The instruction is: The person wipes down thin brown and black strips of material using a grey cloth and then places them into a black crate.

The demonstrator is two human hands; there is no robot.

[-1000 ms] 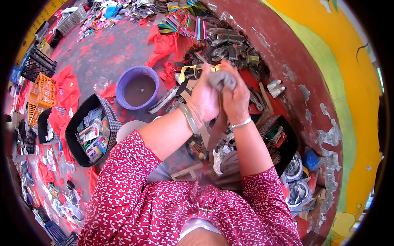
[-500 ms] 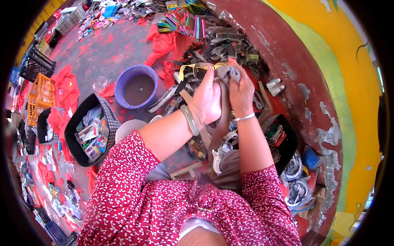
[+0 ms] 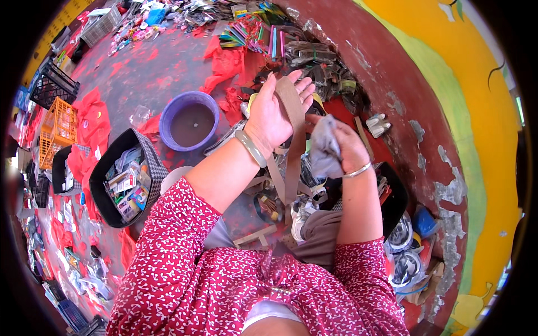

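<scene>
My left hand (image 3: 268, 120) is palm up, its fingers stretched out and apart. A flat brown fabric strap (image 3: 291, 103) lies across that palm and hangs down past the wrist in a long loop. To the right, my right hand (image 3: 353, 148) is closed around a crumpled grey cloth (image 3: 324, 150), which hangs below the fingers, apart from the left palm. Part of a yellow strip (image 3: 319, 103) shows behind the hands. Beneath them is a heap of straps and plastic-wrapped goods, partly hidden by my arms.
A purple basin (image 3: 166, 140) of murky water stands left of my hands. Nearer left is a black checked bin (image 3: 155, 168) of small packets; another dark bin (image 3: 397, 193) stands right. The peeling red wall (image 3: 417, 103) curves along the right. Orange (image 3: 59, 124) and black crates line the left.
The hands have separated. My right hand has moved right and down with the grey cloth, off the strap. My left hand has opened flat, the strap now lying over its palm.
</scene>
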